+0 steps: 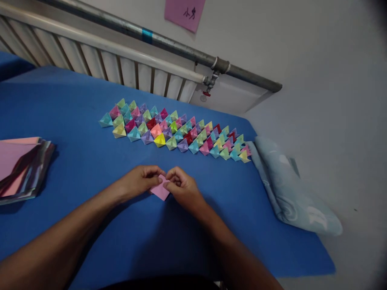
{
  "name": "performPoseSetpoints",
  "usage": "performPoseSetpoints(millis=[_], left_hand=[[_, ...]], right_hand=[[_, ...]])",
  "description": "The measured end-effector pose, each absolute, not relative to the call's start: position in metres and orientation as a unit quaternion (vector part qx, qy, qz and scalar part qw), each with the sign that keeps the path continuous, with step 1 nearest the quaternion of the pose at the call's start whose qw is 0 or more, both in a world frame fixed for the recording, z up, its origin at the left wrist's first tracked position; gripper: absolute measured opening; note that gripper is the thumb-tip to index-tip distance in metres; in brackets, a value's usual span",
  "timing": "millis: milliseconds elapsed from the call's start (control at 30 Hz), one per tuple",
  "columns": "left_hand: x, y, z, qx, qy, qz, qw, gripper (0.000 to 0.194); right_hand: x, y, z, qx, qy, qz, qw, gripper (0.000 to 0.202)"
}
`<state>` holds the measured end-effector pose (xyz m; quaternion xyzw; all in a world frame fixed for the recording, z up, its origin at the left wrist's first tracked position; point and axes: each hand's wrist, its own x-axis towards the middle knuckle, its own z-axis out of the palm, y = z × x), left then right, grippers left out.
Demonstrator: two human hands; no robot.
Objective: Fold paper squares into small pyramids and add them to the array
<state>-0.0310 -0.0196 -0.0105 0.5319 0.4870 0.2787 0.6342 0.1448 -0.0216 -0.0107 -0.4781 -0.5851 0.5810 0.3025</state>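
Observation:
A small folded square of pink paper point(161, 192) is held between both hands, one corner pointing toward me. My left hand point(144, 179) pinches its left side with thumb and fingers. On the other side, my right hand point(183, 187) grips the upper right edge, its thumb lying on the paper. Fingers partly hide the top of the square. Beyond the hands, rows of folded paper boats point(171, 143) in many colours stand close together on the blue surface point(99, 165).
At the left lies a stack of coloured paper sheets point(18, 161). A folded light blue cloth point(290, 189) rests at the right edge, by the wall. Behind are a white radiator point(128, 72), a metal pipe point(181, 50) and a red-handled valve point(207, 93). A pink note point(184, 14) hangs above.

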Motion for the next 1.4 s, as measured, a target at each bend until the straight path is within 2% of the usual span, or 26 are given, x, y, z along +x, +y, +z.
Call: performPoseSetpoints(millis=[100,300,533,800,967,1167,1267,1400], left_hand=[[-0.031,-0.019,-0.017,0.563,0.508,0.305,0.576,0.035],[-0.026,-0.021,-0.022,0.641,0.521,0.301,0.477,0.031],[-0.021,-0.022,-0.033,0.785,0.468,0.286,0.286,0.026],[-0.024,-0.020,-0.037,0.827,0.461,0.237,0.217,0.021],[-0.020,-0.023,-0.034,0.847,0.447,0.210,0.195,0.022],[-0.029,-0.040,-0.026,0.864,0.438,0.193,0.158,0.023],[-0.037,-0.047,-0.025,0.877,0.408,0.204,0.150,0.024],[-0.045,-0.047,-0.028,0.880,0.383,0.233,0.159,0.024]], right_hand=[[0.145,-0.022,-0.009,-0.483,-0.611,0.559,0.285,0.003],[0.151,-0.022,-0.006,-0.505,-0.701,0.454,0.220,0.013],[0.155,-0.020,-0.006,-0.479,-0.789,0.351,0.160,0.018],[0.157,-0.026,0.004,-0.485,-0.841,0.227,0.068,0.020],[0.159,-0.027,0.003,-0.432,-0.890,0.135,0.049,0.023],[0.173,-0.023,0.001,-0.350,-0.916,0.187,0.066,0.023],[0.180,-0.024,0.004,-0.353,-0.905,0.226,0.072,0.029],[0.181,-0.023,0.005,-0.366,-0.898,0.239,0.059,0.025]])
